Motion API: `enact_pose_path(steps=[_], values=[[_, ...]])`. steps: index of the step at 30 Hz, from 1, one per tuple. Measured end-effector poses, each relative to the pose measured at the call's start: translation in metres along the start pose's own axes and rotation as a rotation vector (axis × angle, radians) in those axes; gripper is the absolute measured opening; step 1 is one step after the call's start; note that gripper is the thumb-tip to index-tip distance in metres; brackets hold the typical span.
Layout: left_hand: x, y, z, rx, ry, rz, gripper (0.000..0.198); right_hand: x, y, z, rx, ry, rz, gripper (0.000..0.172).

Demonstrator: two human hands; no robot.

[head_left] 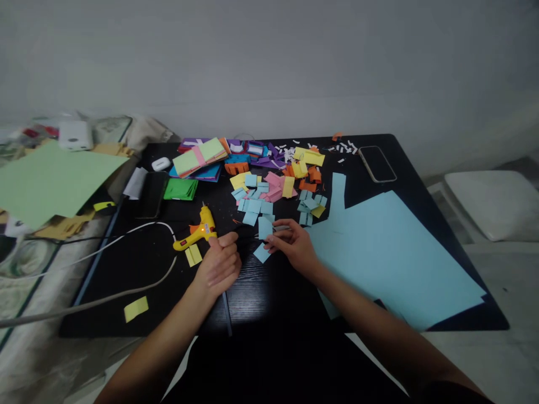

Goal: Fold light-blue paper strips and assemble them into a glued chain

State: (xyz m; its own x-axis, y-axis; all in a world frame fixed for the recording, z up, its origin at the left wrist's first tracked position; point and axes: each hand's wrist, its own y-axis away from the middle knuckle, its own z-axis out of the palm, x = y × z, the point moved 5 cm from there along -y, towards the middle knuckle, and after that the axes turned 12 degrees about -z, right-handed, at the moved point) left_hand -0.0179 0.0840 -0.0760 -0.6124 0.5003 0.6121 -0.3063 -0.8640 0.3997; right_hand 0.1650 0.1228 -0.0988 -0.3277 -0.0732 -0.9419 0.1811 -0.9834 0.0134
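My left hand (221, 262) is closed in a loose fist in front of the yellow glue gun (200, 229), and whatever it may hold is hidden. Below the fist, a thin grey stick (227, 314) shows on the black table. My right hand (295, 246) has thumb and fingers drawn together at a small light-blue paper piece (265, 228). A second blue paper square (261, 253) is just under the thumb tip. Behind them is a pile of small folded blue papers (252, 205), with pink pieces (275, 188) among them.
Large blue sheets (391, 258) cover the table's right side, with a phone (378, 164) behind. Colored paper stacks (200, 158), green papers (181, 189) and a dark phone (150, 194) are at the back left. A cable (126, 290) crosses the left side.
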Motion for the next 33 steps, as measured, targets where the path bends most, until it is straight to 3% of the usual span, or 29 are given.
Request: enact_pose_path(steps=[6,11,19,21,24,28,31,33], values=[[-0.011,0.014,0.001,0.132,0.023,0.054,0.064,0.000,-0.002,0.001,-0.018,0.004,-0.007,0.052],[-0.018,0.017,0.000,0.145,0.134,0.031,0.060,0.000,-0.003,0.002,-0.018,-0.007,-0.011,0.053],[-0.006,0.018,0.011,0.189,-0.080,0.041,0.071,0.001,-0.002,0.001,-0.007,0.003,0.010,0.053],[-0.004,0.016,0.011,0.143,-0.101,-0.037,0.079,0.001,-0.002,0.001,-0.006,-0.002,0.022,0.054],[-0.009,0.013,0.011,-0.069,-0.128,-0.206,0.088,0.001,-0.001,0.001,-0.007,0.005,0.036,0.052],[-0.007,0.016,0.023,-0.326,-0.031,-0.199,0.086,-0.001,-0.001,0.002,-0.014,0.008,0.042,0.050],[-0.001,0.020,0.036,-0.337,0.029,-0.215,0.074,-0.001,-0.001,0.002,-0.007,-0.002,0.050,0.051],[0.004,0.020,0.040,-0.257,-0.039,-0.234,0.058,-0.001,-0.001,0.002,0.000,-0.014,0.058,0.051]])
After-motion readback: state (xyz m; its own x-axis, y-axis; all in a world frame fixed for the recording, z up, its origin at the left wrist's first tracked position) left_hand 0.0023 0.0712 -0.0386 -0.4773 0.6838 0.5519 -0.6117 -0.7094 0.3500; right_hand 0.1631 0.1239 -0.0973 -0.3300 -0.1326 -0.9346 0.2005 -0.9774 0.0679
